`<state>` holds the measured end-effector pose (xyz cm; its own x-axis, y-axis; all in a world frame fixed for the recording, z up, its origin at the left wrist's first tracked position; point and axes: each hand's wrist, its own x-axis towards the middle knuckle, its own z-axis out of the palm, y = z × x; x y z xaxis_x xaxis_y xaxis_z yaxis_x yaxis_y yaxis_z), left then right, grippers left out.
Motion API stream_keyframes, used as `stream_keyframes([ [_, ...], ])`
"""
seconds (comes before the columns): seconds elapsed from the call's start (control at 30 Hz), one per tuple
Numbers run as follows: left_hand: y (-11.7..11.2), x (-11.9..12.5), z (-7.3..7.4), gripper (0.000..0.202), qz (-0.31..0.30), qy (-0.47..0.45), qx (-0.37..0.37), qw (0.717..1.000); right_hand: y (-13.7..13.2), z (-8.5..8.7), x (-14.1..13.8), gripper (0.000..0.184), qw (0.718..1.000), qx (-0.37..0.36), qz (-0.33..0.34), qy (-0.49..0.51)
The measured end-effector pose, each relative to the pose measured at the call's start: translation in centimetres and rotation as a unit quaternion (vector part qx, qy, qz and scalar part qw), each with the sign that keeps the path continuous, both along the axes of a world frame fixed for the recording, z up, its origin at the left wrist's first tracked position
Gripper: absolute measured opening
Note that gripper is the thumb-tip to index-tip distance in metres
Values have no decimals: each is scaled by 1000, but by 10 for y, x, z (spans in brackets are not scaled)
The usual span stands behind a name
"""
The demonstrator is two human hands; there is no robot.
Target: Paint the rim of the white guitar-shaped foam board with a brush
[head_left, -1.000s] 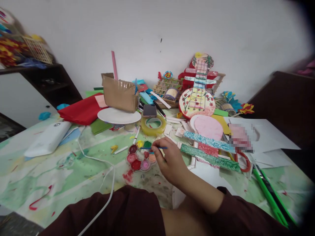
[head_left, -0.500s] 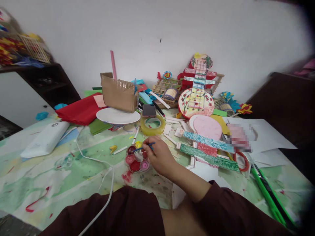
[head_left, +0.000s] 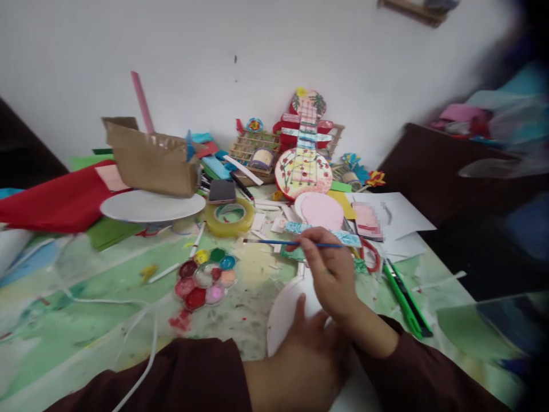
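My right hand point(head_left: 332, 272) pinches a thin blue paintbrush point(head_left: 274, 242), its bristles pointing left. The brush is held level above the table. Below it, my left hand point(head_left: 306, 349) lies flat with fingers spread on a white rounded cutout point(head_left: 283, 309), part of which both hands cover. To the left sits a flower-shaped paint palette point(head_left: 208, 277) with wells of red, pink, yellow, green and blue. Behind my right hand are a blue-painted strip point(head_left: 295, 228), a green-painted strip point(head_left: 291, 252) and a pink rounded cutout point(head_left: 321, 212).
A tape roll point(head_left: 229, 220) with a phone point(head_left: 222, 191) against it stands behind the palette. Further left are a cardboard box point(head_left: 150, 166), a white plate point(head_left: 128, 207) and red sheets point(head_left: 55, 194). A painted model guitar point(head_left: 303, 171) leans at the back. A green cutter point(head_left: 403, 297) lies right.
My right hand has moved with the paintbrush from the palette to the right, above the white cutout. My left hand now shows on the cutout. The view has turned right.
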<state>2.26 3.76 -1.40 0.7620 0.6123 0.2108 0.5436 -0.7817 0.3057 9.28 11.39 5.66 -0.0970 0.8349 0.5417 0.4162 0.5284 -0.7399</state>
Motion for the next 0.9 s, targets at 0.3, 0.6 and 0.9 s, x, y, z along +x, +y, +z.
stream_keyframes([
  [0.3,2,-2,-13,48,-43,17,-39,998,-48,-45,93,23,968,-19,-235,80],
  [0.6,7,-1,-23,51,-50,62,-11,997,-51,-63,99,25,975,-55,-210,51],
  [0.9,7,-1,-20,50,-54,74,3,996,-49,-69,99,27,977,-76,-196,32],
])
